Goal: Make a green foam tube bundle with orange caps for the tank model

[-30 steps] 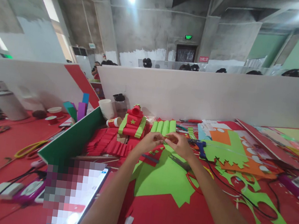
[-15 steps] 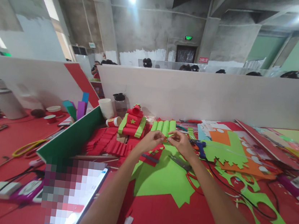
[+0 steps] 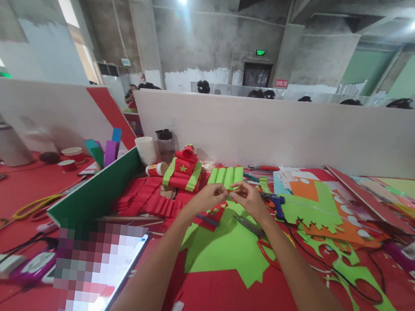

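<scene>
My left hand (image 3: 212, 196) and my right hand (image 3: 247, 198) meet fingertip to fingertip over the table, each in a pinch. Whatever they hold between them is too small to make out; a speck of green shows there. Below lies red paper with small green stars (image 3: 212, 215), on a large green paper sheet (image 3: 223, 253). Under my right wrist rest scissors (image 3: 249, 226) with red handles. Just behind the hands stand several green paper rolls (image 3: 227, 174). To their left is a red paper model (image 3: 183, 170) with green strips and a star.
A blue glue gun (image 3: 279, 206) lies right of my right hand, its cord running over green paper scraps (image 3: 356, 280). At left stand a green board (image 3: 94, 184), red folded strips (image 3: 142, 195), a white cup (image 3: 146, 150) and a phone (image 3: 113, 275). A white partition (image 3: 289, 130) closes the back.
Both hands stay nearly in place, their fingertips drawn slightly closer together. The view has shifted a little; the objects on the table lie as before.
</scene>
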### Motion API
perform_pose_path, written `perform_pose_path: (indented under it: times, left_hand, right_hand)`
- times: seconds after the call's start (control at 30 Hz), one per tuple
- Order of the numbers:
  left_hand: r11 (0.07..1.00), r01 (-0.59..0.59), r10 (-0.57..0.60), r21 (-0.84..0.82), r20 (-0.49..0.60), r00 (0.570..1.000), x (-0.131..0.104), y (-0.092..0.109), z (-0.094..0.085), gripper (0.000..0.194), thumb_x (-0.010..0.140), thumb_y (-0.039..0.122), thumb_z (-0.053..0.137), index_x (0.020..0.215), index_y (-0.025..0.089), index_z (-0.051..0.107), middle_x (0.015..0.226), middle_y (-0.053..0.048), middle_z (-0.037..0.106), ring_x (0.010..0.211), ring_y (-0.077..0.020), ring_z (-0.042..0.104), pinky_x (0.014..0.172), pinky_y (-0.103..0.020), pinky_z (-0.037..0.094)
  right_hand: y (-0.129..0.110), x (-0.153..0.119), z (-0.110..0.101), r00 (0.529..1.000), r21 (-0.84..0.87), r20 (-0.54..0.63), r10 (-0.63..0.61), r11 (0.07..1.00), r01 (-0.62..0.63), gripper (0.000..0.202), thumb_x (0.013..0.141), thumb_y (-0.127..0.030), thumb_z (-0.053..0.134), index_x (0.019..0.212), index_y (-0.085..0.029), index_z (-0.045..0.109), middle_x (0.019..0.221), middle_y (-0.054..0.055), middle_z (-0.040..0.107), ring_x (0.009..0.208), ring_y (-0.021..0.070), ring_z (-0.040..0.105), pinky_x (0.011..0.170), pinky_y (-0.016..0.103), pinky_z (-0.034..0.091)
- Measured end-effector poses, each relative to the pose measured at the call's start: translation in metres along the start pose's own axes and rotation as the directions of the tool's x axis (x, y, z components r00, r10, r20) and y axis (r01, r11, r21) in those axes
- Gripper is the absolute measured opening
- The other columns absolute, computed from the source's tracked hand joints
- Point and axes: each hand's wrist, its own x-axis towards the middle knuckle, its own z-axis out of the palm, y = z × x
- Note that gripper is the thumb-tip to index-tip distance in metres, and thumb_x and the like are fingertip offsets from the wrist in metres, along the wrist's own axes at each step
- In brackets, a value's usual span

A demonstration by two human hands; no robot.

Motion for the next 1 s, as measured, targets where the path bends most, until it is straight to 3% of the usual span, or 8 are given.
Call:
perform_pose_path:
  times: [0.3, 0.5, 0.6, 0.7, 0.77, 0.87, 0.93, 1.0]
  left_hand:
    - [1.0, 0.005, -0.003, -0.03, 0.048, 0.999, 0.001, -0.003, 0.0, 0.034, 0.082, 0.047, 0.056, 0.08, 0.014, 0.062, 0.074, -0.003, 0.063, 0.066, -0.0131, 0.054, 0.061, -0.024, 0.042]
    - [0.997, 0.079, -0.079, 0.009, -0.016, 0.997, -0.001, -0.001, -0.004, 0.031, 0.081, 0.043, 0.056, 0.077, 0.013, 0.063, 0.069, -0.002, 0.061, 0.061, -0.0126, 0.052, 0.057, -0.024, 0.038]
    - [0.987, 0.159, -0.158, 0.025, -0.043, 0.986, -0.001, -0.006, -0.005, 0.03, 0.079, 0.043, 0.056, 0.073, 0.014, 0.062, 0.064, 0.0, 0.058, 0.057, -0.0123, 0.05, 0.053, -0.024, 0.036]
    - [0.977, 0.215, -0.214, 0.011, -0.052, 0.975, 0.0, -0.015, -0.005, 0.03, 0.076, 0.043, 0.057, 0.07, 0.014, 0.062, 0.06, 0.0, 0.056, 0.055, -0.0126, 0.05, 0.052, -0.023, 0.035]
    - [0.971, 0.239, -0.238, 0.004, -0.059, 0.969, 0.001, -0.02, -0.005, 0.03, 0.075, 0.044, 0.058, 0.068, 0.015, 0.061, 0.057, 0.001, 0.054, 0.054, -0.0127, 0.049, 0.051, -0.024, 0.034]
    - [0.966, 0.257, -0.254, 0.035, -0.07, 0.965, 0.002, -0.023, -0.005, 0.028, 0.075, 0.042, 0.057, 0.065, 0.015, 0.06, 0.055, 0.001, 0.052, 0.053, -0.0124, 0.047, 0.05, -0.024, 0.032]
    - [0.964, 0.26, -0.256, 0.062, -0.073, 0.964, 0.001, -0.022, -0.005, 0.027, 0.075, 0.039, 0.056, 0.061, 0.016, 0.058, 0.054, 0.001, 0.05, 0.051, -0.0117, 0.044, 0.05, -0.024, 0.03]
    - [0.96, 0.271, -0.265, 0.074, -0.077, 0.961, 0.0, -0.019, -0.005, 0.026, 0.075, 0.037, 0.055, 0.06, 0.016, 0.057, 0.053, 0.002, 0.049, 0.049, -0.011, 0.042, 0.049, -0.024, 0.029]
  right_hand:
    - [-0.004, -0.002, -0.001, 1.0, -0.005, -0.018, 0.007, 1.0, -0.007, 0.03, 0.077, -0.037, 0.069, 0.101, -0.02, 0.062, 0.079, 0.002, 0.068, 0.071, 0.0179, 0.066, 0.067, 0.031, 0.053]
    - [0.001, 0.0, -0.003, 0.999, -0.017, -0.037, -0.013, 1.0, 0.012, 0.026, 0.08, -0.036, 0.066, 0.1, -0.02, 0.062, 0.08, 0.002, 0.066, 0.072, 0.0174, 0.066, 0.064, 0.029, 0.053]
    - [0.003, 0.004, -0.014, 0.993, -0.066, -0.111, -0.027, 0.998, 0.02, 0.026, 0.081, -0.038, 0.063, 0.099, -0.02, 0.062, 0.082, 0.003, 0.067, 0.069, 0.0171, 0.065, 0.062, 0.029, 0.052]
    - [-0.001, 0.004, -0.041, 0.974, -0.228, -0.222, -0.045, 0.974, -0.007, 0.025, 0.082, -0.038, 0.06, 0.099, -0.019, 0.064, 0.087, 0.005, 0.07, 0.072, 0.0185, 0.067, 0.067, 0.031, 0.052]
    - [-0.004, -0.001, -0.066, 0.949, -0.444, -0.311, -0.06, 0.892, -0.089, 0.022, 0.082, -0.037, 0.058, 0.094, -0.02, 0.065, 0.087, 0.006, 0.071, 0.074, 0.0192, 0.066, 0.068, 0.03, 0.05]
    - [-0.003, -0.015, -0.105, 0.916, -0.734, -0.398, 0.055, 0.58, -0.354, 0.02, 0.08, -0.041, 0.06, 0.079, -0.022, 0.066, 0.077, 0.007, 0.071, 0.071, 0.0218, 0.066, 0.063, 0.03, 0.045]
    - [0.002, -0.023, -0.124, 0.87, -0.784, -0.452, 0.197, 0.377, -0.493, 0.027, 0.078, -0.047, 0.062, 0.071, -0.021, 0.065, 0.071, 0.009, 0.07, 0.068, 0.0234, 0.065, 0.059, 0.03, 0.042]
    - [0.01, -0.029, -0.135, 0.834, -0.805, -0.44, 0.332, 0.267, -0.53, 0.038, 0.077, -0.056, 0.061, 0.065, -0.02, 0.064, 0.069, 0.01, 0.07, 0.066, 0.0245, 0.066, 0.057, 0.03, 0.04]
